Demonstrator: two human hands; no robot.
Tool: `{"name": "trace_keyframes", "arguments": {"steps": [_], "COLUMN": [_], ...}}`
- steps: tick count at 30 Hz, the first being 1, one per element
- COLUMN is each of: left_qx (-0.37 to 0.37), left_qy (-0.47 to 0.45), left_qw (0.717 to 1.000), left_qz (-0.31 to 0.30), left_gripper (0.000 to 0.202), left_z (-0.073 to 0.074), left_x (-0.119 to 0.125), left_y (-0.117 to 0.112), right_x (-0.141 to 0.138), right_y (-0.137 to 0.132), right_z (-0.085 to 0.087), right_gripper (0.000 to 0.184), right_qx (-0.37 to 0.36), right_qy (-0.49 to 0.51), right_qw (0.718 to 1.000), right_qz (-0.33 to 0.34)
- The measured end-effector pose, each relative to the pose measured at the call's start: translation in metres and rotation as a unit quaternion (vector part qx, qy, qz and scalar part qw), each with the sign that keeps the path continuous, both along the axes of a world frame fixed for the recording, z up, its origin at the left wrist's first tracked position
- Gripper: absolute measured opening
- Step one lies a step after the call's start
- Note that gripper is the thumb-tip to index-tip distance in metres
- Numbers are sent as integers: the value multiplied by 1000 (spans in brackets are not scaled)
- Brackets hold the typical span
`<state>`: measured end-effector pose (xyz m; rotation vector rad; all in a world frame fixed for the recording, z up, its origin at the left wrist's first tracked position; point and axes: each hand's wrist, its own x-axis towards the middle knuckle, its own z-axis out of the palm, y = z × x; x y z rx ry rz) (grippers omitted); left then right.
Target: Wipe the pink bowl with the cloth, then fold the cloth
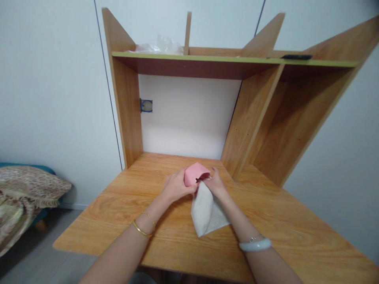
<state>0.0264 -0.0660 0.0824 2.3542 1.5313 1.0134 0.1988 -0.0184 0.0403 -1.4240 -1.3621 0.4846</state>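
A small pink box [195, 172], with a dark-edged opening facing me and to the right, is held just above the wooden desk. My left hand [177, 186] wraps round its left side, the thumb along the lower front. A white cloth or tissue [203, 209] hangs down from the opening in a folded point. My right hand [216, 183] is closed at the opening, pinching the top of the white cloth, its thumb side raised against the box's right edge. The right fingertips are partly hidden by the box and cloth.
The wooden desk [118, 209] carries a hutch with upright dividers. On its upper shelf [213, 60] lie a clear plastic bag [162, 45] and a dark flat object [296, 57]. A wall socket box [146, 105] shows at the back left. A patterned cover [26, 189] drapes furniture at far left.
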Motion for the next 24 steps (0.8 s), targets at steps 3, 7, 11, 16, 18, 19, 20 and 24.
{"name": "trace_keyframes", "arguments": {"steps": [3, 7, 11, 16, 18, 19, 20, 24], "left_qx": [3, 6, 30, 30, 30, 29, 28, 37], "left_qy": [32, 29, 65, 82, 75, 67, 54, -25], "left_qw": [999, 1000, 997, 996, 997, 997, 998, 999], "left_qz": [6, -1, 8, 16, 20, 20, 18, -25], "left_gripper": [57, 62, 69, 69, 69, 68, 67, 63], "left_z": [1, 3, 3, 1, 0, 0, -1, -5], "left_x": [0, -3, -5, -5, -6, -7, -8, -10], "left_y": [-2, 0, 2, 3, 4, 5, 6, 12], "right_x": [6, 1, -8, -10, -8, -7, -6, -3], "right_y": [-4, -19, -30, -33, -30, -28, -26, -14], "right_z": [1, 16, 27, 24, 21, 19, 17, 9], "right_gripper": [83, 78, 74, 70, 67, 66, 65, 61], "right_qx": [-19, -21, -32, -9, 12, 21, 28, 31], "right_qy": [-100, -204, -260, -265, -235, -215, -191, -74], "right_qw": [994, 978, 964, 964, 972, 976, 981, 997], "right_qz": [-36, -48, -42, -14, 7, 16, 21, 8]}}
